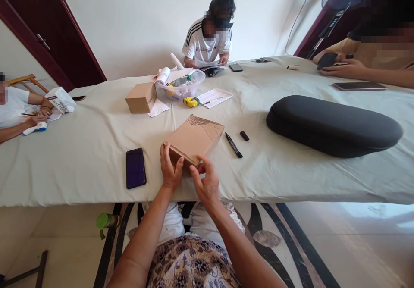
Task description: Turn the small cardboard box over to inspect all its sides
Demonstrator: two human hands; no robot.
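Well to the left of the black marker [233, 145] I have a phone [136, 168], screen up on the pale cloth [80, 158]. On that same side, but farther off than the marker, sits a smaller brown carton [140, 98].

Next comes the left hand [170, 170], left of the marker and nearer the camera. I see its thumb standing well away from the fingers, which reach up onto the near left corner of the cardboard box [194, 137]; the thumb is at the near side. I cannot tell whether it is gripping or merely steadying.

The box lies just left of the marker, its far right corner close to the marker's tip. I see plain brown board, the broad top face turned up, with dark wavy strokes bunched at the far end. Whether its near edge meets the cloth I can't make out.

The right hand [207, 181] is also left of the marker and nearer the camera. I have it loosely curled, thumb and forefinger a narrow gap apart, forefinger at the box's near right corner.

The marker lies uncapped, tip pointing away from me. Just to its right is the black cap [244, 136]; well to its right, a long black case [334, 126] with rounded ends.
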